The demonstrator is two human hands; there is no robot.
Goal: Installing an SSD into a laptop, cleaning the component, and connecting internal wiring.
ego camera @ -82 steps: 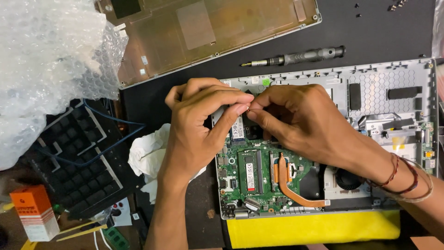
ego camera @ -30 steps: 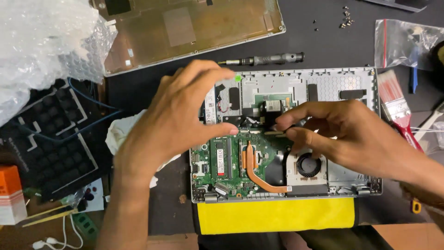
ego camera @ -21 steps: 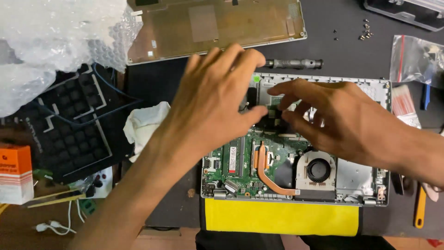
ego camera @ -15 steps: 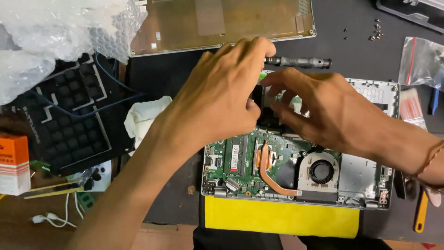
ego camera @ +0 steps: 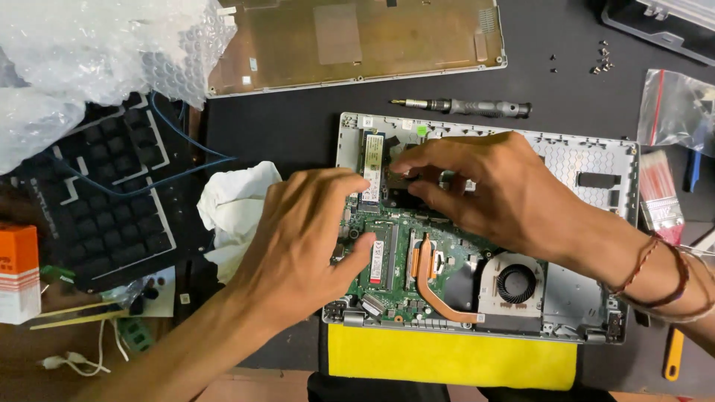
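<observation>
Green board: the motherboard [ego camera: 417,253] is sitting exposed in the opened laptop [ego camera: 596,298], with a copper heat pipe [ego camera: 426,286] curving toward the fan [ego camera: 516,283] at 4 o'clock of the board.
Left hand: the left hand [ego camera: 309,238] is resting flat over the board's 9 o'clock edge, fingers spread and loose, gripping nothing; its thumb is lying beside the memory stick [ego camera: 380,255].
Right hand: the right hand [ego camera: 484,186] is pinching its fingertips down at the board's 12 o'clock edge, just beside the slim drive card [ego camera: 372,167]; what they are gripping is hidden, so I cannot tell.
Change: the left hand is drawing back from the 12 o'clock edge, where it was crowding the right hand half a second ago, and the drive card is now showing uncovered.
Meaning: judged from this, the fine work is passing to the right hand alone, with the left merely steadying the laptop.
Surroundings: a screwdriver [ego camera: 465,108] is lying at 12 o'clock of the laptop, the removed cover [ego camera: 357,41] beyond it; a white cloth [ego camera: 234,205] and a black keyboard [ego camera: 112,193] are lying at 9 o'clock; a yellow pad [ego camera: 447,357] is lying at 6 o'clock.
</observation>
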